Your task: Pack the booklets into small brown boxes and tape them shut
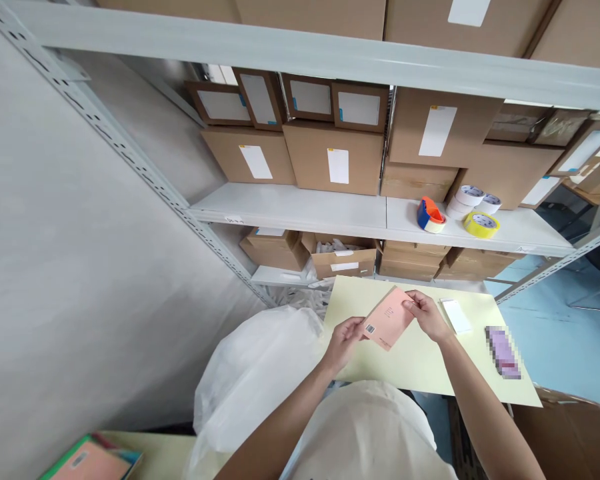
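Note:
Between my two hands is a pink notebook with a barcode near its left corner and small print on its cover. My left hand grips its lower left corner between thumb and fingers. At the upper right edge, my right hand pinches it, thumb on top. The notebook is held tilted above a pale yellow table. On the table to the right of my right hand lies a white pad or small stack of cards. A blurred purple item rests near the table's right edge.
Ahead stands a grey metal shelf with cardboard boxes and several tape rolls. A large white plastic bag bulges at the left. Pink and green notebooks lie lower left; an open carton sits lower right.

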Demonstrator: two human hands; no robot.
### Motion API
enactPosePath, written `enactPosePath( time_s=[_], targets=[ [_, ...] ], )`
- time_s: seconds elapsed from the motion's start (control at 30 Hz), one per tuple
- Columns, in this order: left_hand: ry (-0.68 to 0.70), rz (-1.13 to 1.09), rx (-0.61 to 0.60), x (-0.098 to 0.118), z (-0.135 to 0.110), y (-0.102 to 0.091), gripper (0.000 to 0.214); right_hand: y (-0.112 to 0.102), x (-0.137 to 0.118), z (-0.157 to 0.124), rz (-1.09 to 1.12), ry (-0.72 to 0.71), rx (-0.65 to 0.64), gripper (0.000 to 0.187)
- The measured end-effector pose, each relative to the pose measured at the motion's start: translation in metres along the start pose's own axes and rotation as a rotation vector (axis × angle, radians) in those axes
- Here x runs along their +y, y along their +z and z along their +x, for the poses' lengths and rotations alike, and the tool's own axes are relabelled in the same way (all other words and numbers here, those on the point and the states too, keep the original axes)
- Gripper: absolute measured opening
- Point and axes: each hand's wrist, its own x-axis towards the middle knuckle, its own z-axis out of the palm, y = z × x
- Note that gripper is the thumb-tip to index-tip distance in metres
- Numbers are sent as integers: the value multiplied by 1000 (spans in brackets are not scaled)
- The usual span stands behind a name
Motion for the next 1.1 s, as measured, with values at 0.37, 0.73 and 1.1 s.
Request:
enactPosePath(
  time_s=[0.37, 0.73, 1.1],
  targets=[
    [-153, -21, -7, -23, -13, 3, 62, 5, 14, -26, 350, 175, 279, 48],
    [-61, 170, -130, -21, -13, -1, 56, 1, 24, -33, 299, 141, 350, 48],
    [-154, -9, -1, -46, -18, 11, 59, -13, 31, -47, 229, 126, 317, 50]
  ],
)
